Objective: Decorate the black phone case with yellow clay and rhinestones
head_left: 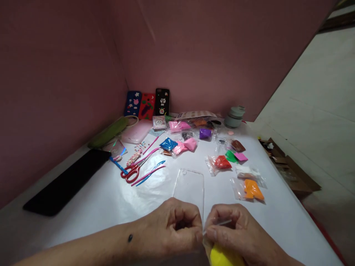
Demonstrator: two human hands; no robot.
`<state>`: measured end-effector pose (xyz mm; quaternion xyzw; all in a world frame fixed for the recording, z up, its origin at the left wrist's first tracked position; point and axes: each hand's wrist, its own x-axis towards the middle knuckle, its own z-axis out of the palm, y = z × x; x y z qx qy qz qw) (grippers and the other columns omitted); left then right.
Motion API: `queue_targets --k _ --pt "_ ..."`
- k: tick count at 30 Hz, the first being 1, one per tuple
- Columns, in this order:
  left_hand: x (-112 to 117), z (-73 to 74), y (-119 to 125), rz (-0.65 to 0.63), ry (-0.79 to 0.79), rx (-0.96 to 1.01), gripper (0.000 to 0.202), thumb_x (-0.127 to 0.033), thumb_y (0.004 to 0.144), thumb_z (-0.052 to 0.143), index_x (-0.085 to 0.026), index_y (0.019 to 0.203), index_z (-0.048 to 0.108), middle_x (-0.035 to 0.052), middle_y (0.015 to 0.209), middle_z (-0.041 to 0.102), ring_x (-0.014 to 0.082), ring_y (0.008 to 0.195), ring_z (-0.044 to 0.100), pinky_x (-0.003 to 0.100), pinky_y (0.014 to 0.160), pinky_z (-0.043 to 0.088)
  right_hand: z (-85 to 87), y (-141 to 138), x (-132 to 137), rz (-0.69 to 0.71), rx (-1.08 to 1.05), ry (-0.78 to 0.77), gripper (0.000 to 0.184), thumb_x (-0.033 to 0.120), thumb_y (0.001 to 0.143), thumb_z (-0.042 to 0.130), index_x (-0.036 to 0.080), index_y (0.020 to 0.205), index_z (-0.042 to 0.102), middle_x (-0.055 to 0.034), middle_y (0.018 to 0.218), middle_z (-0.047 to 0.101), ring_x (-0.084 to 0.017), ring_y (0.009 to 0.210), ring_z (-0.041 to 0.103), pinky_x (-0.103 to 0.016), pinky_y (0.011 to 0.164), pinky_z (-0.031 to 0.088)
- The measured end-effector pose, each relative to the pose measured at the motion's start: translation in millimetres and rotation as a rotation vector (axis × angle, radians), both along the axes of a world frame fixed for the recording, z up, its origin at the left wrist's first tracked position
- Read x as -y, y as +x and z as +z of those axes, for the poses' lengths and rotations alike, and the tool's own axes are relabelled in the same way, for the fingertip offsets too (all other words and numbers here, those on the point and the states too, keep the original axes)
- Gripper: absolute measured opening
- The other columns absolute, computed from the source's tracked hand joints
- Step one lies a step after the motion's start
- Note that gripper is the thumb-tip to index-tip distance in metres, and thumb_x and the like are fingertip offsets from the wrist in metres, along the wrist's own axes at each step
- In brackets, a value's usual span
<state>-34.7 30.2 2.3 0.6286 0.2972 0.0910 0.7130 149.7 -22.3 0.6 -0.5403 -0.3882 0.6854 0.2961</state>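
Observation:
My left hand (173, 227) and my right hand (238, 231) meet near the table's front edge, both with fingers pinched on the top of a small clear bag of yellow clay (223, 256). The yellow lump hangs below my right hand. A clear phone case (190, 186) lies flat on the white table (97, 199) just beyond my fingers.
Bags of coloured clay lie around: orange (252, 190), red (222, 162), blue (168, 144), purple (205, 133). Red scissors (133, 171) and pink and blue plastic tools (149, 173) lie left. Decorated phone cases (146, 105) lean on the pink wall. A black flat object (66, 181) lies far left, a grey pot (234, 116) behind.

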Motion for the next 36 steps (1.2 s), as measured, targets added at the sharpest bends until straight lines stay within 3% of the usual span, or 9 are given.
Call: queue_targets --k 4,12,19,27,36 --pt "1 0.1 2 0.010 0.040 -0.051 0.010 -0.018 0.072 0.059 -0.014 0.066 0.051 -0.0062 0.054 0.043 0.0054 0.051 0.034 0.017 0.044 0.025 1.6 -3 1 -0.023 0.067 0.006 0.009 0.022 0.061 0.064 0.016 0.056 0.061 0.0020 0.049 0.056 -0.009 0.048 0.047 -0.022 0.048 0.035" --pt "4 0.4 0 -0.021 0.105 -0.043 0.008 -0.015 0.071 0.053 -0.015 0.063 0.050 -0.0076 0.050 0.037 0.0052 0.049 0.030 0.018 0.044 0.024 -0.3 -1 1 0.047 -0.019 0.024 0.011 0.024 0.060 0.068 0.015 0.057 0.062 0.0022 0.051 0.055 -0.008 0.048 0.045 -0.021 0.047 0.032" --pt "5 1.6 2 -0.024 0.069 -0.086 0.014 -0.023 0.077 0.054 -0.015 0.066 0.049 -0.0062 0.055 0.039 0.0062 0.052 0.032 0.019 0.046 0.023 -3.1 -3 3 0.053 -0.054 0.011 0.019 0.030 0.062 0.071 0.016 0.058 0.058 0.0024 0.051 0.053 -0.009 0.048 0.044 -0.022 0.047 0.031" --pt "1 3.3 0 0.017 0.052 -0.020 0.014 -0.023 0.079 0.053 -0.015 0.067 0.049 -0.0064 0.055 0.041 0.0054 0.051 0.033 0.018 0.046 0.025 0.4 4 3 -0.107 -0.098 0.056 0.026 0.036 0.067 0.075 0.016 0.063 0.060 0.0047 0.053 0.049 -0.007 0.049 0.041 -0.020 0.046 0.030" --pt "0 5.9 -3 0.027 0.084 0.007 0.019 -0.027 0.081 0.054 -0.015 0.068 0.048 -0.0055 0.055 0.040 0.0061 0.052 0.033 0.018 0.046 0.025 -5.5 12 -1 -0.050 -0.168 0.049 0.029 0.038 0.068 0.078 0.015 0.066 0.061 0.0035 0.055 0.053 -0.007 0.049 0.045 -0.021 0.049 0.033"
